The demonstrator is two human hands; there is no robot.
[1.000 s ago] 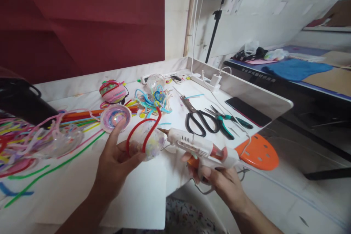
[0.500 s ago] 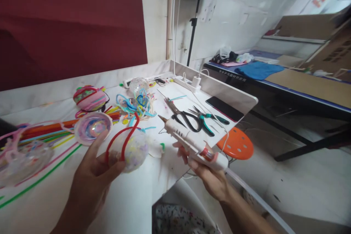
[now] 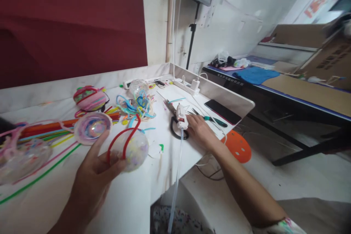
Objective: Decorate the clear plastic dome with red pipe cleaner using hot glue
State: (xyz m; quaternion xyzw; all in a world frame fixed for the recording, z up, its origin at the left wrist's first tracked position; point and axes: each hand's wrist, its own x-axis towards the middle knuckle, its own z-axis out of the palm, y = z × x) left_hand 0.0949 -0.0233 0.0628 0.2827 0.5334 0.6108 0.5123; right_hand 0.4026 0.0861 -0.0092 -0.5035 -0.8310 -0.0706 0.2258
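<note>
My left hand [image 3: 91, 175] is closed around a clear ball [image 3: 137, 150] filled with coloured bits, and a red pipe cleaner [image 3: 124, 140] loops over the ball. My right hand [image 3: 199, 130] reaches out over the white table [image 3: 131, 197]. Its fingers are on a white glue gun [image 3: 181, 114], which stands nose up on the black scissors [image 3: 175, 131]. A pale translucent strand [image 3: 177, 175] runs from the gun back toward me.
A pink bowl [image 3: 91, 128], a wrapped ball [image 3: 89, 98], blue pipe cleaners [image 3: 137, 104] and long coloured stems [image 3: 46, 131] cover the left. Green-handled pliers [image 3: 215, 119], a phone [image 3: 223, 111] and a power strip [image 3: 189, 85] lie at the right. An orange stool [image 3: 238, 146] stands beside the table.
My right hand has carried the glue gun away from the ball and out to the scissors, where it now stands on the table. The left hand and ball have stayed put.
</note>
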